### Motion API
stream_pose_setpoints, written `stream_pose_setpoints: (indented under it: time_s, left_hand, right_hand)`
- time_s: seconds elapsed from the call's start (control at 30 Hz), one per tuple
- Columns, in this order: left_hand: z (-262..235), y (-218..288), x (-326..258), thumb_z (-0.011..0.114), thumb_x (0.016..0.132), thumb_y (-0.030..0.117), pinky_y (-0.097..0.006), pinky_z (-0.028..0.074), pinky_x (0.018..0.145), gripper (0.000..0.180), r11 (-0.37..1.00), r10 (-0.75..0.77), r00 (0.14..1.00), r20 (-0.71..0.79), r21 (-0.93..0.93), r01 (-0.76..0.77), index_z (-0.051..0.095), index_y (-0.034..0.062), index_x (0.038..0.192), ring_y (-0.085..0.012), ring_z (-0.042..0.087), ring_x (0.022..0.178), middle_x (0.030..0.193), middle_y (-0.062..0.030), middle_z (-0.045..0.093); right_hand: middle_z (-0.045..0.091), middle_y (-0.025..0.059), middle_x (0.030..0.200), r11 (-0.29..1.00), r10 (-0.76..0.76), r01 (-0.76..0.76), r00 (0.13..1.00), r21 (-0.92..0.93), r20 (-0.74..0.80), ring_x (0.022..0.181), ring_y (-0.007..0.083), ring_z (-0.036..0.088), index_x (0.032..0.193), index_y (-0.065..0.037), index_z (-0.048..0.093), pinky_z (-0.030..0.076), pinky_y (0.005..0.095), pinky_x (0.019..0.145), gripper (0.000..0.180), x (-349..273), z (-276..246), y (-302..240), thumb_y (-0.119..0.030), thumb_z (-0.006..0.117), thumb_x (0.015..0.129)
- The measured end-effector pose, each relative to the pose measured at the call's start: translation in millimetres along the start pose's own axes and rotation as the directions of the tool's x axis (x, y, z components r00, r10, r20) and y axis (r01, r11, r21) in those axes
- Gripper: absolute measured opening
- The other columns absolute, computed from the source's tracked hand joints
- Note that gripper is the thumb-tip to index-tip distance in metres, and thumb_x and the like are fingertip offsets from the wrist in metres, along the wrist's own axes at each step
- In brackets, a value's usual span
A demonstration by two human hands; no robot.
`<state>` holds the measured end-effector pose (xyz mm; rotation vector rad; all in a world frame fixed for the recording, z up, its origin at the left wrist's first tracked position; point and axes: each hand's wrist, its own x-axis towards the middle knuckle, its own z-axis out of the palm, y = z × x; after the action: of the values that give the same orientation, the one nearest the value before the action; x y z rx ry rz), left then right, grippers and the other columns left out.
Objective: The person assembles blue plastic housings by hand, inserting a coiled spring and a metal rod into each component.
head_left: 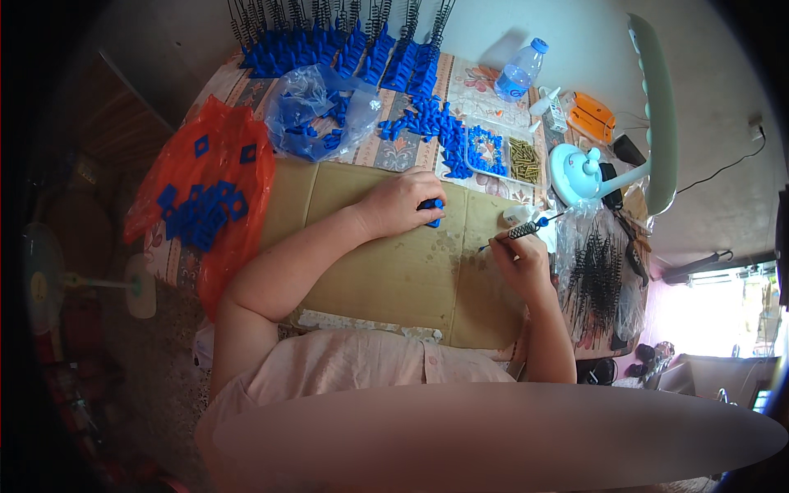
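Note:
My left hand (401, 202) rests on a flattened cardboard sheet (374, 271), its fingers closed round a small blue plastic part (434, 220). To the right, my right hand (523, 261) pinches a thin rod with a black coil spring (523, 231) and a blue piece on it. The rod is tilted, with one end low over the cardboard and the other pointing up to the right. Just behind the right hand is a small white bottle (516, 214), partly hidden by the spring.
Blue bases with upright springs (329, 51) line the back. An orange-red bag (246, 185) holds blue squares (201, 222); a clear bag (288, 103) holds blue parts. A parts tray (491, 169), lamp (575, 172), water bottle (521, 71) and bagged black springs (597, 275) stand rightward.

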<state>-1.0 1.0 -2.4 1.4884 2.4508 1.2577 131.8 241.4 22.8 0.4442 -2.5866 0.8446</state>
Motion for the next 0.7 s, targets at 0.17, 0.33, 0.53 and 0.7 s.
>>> stream_pose_setpoints:
  time_s: [0.17,0.33,0.53,0.7]
  left_hand:
    - [-0.3,-0.1,0.3,0.07,0.08,0.016,-0.038,0.047,0.087,0.016,1.0,0.001,1.0,0.005,0.007,-0.001,0.064,0.0043,0.088,-0.0285,0.057,0.097,0.096,-0.0089,0.063]
    - [-1.0,0.3,-0.7,0.07,0.08,0.016,-0.038,0.047,0.088,0.016,1.0,-0.003,1.0,0.008,-0.002,0.003,0.064,0.0043,0.088,-0.0282,0.057,0.097,0.096,-0.0089,0.063]
    - [-0.9,0.6,-0.6,0.07,0.08,0.017,-0.038,0.047,0.088,0.016,1.0,0.002,1.0,0.005,0.013,-0.002,0.065,0.0045,0.087,-0.0279,0.057,0.097,0.096,-0.0085,0.063]
    - [1.5,-1.6,-0.9,0.071,0.08,0.018,-0.038,0.047,0.088,0.015,1.0,0.01,1.0,-0.009,0.019,-0.01,0.066,0.005,0.086,-0.0276,0.058,0.097,0.095,-0.0083,0.063]
  right_hand:
    - [0.064,0.009,0.07,1.0,0.011,-0.011,1.0,0.016,-0.01,0.059,0.0171,0.064,0.083,0.002,0.065,0.049,0.027,0.052,0.006,-0.6,1.2,0.8,0.001,0.07,0.08]
    - [0.064,0.0093,0.072,1.0,-0.01,0.011,1.0,-0.01,0.012,0.06,0.0168,0.064,0.083,0.002,0.065,0.05,0.0264,0.052,0.006,-0.1,0.3,1.7,0.002,0.07,0.08]
    - [0.064,0.0092,0.07,1.0,-0.002,0.002,1.0,0.027,-0.013,0.059,0.0174,0.063,0.082,0.001,0.064,0.048,0.0268,0.051,0.006,-1.1,1.5,1.9,0.002,0.07,0.079]
    - [0.064,0.0105,0.068,0.997,0.065,-0.065,0.998,0.043,-0.008,0.059,0.0265,0.063,0.078,-0.002,0.065,0.047,0.035,0.052,0.008,-0.3,1.9,-1.6,-0.002,0.072,0.076]
